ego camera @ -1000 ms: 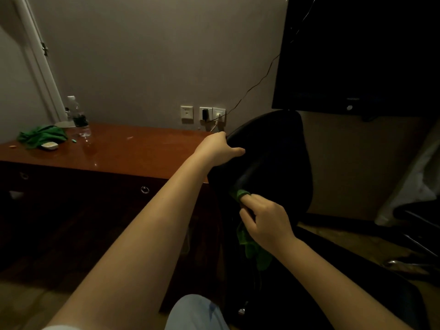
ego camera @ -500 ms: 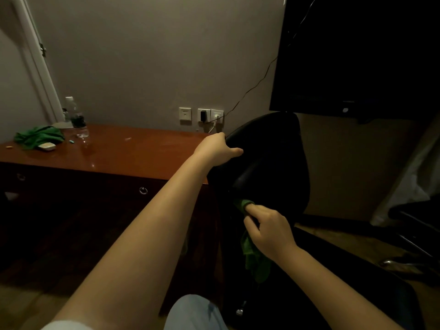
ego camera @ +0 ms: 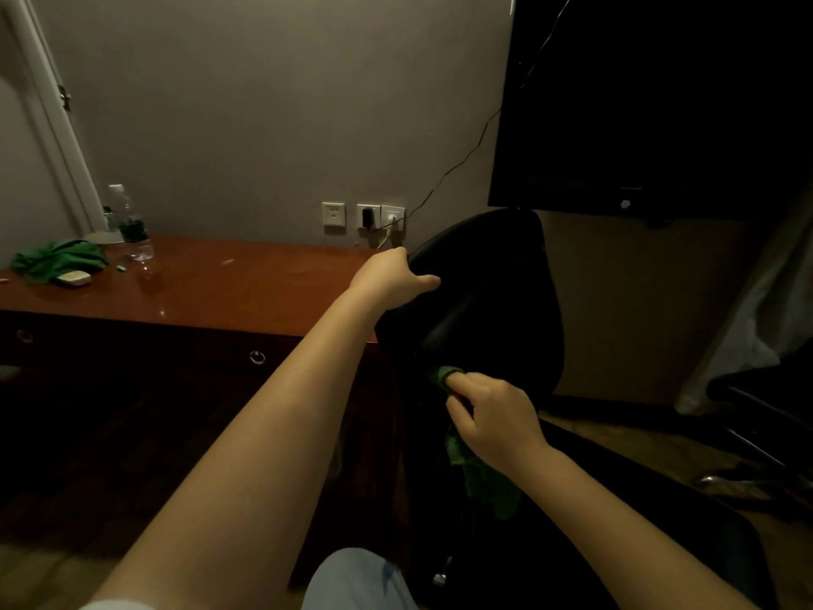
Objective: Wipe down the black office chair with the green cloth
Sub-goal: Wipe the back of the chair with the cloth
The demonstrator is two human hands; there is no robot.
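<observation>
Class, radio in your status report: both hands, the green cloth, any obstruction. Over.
Left hand grips backrest edge of black office chair. Right hand holds green cloth against lower backrest. Desk close beside chair, not blocking.

Chair (ego camera: 492, 275) R of desk (ego camera: 228, 288), TV (ego camera: 660, 103) on wall (ego camera: 264, 103) above chair; bottle (ego camera: 132, 231) on desk far L; sockets (ego camera: 363, 215) behind desk.

1. The left arm is stretched forward, nearly straight, and bare.
2. The left hand (ego camera: 391, 279) grips the side edge of the black office chair (ego camera: 497, 297). Its thumb lies on the front face, and its fingers seem to wrap behind, out of view.
3. The right arm comes in bent from the lower right.
4. The right hand (ego camera: 497, 418) is curled round the green cloth (ego camera: 486, 484), forefinger extended with its tip wrapped in it.
</observation>
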